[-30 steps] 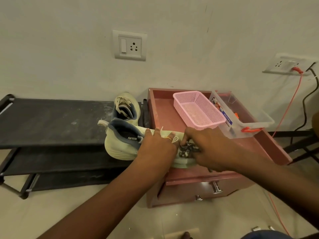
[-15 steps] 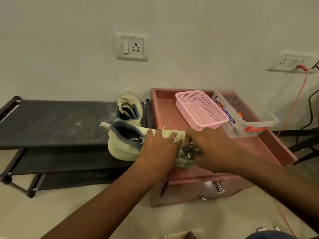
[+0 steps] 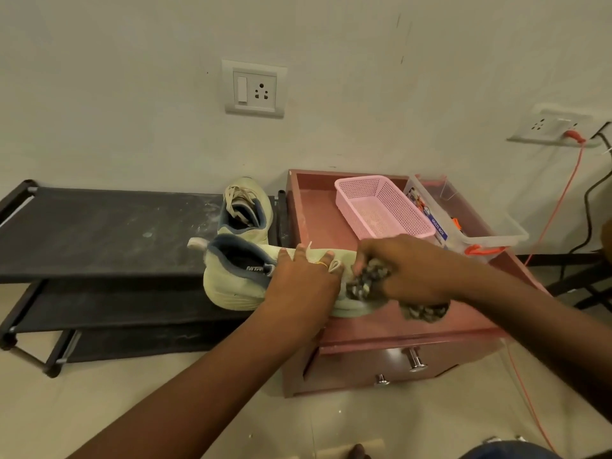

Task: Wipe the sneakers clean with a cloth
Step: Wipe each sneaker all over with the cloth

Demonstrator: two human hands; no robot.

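Head view: sneaker toe points right.

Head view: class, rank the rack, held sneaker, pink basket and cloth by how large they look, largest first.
1. rack
2. held sneaker
3. pink basket
4. cloth, bunched in the right hand and partly hidden
The sneaker is nearer the camera than the basket, so that pair is unsure.
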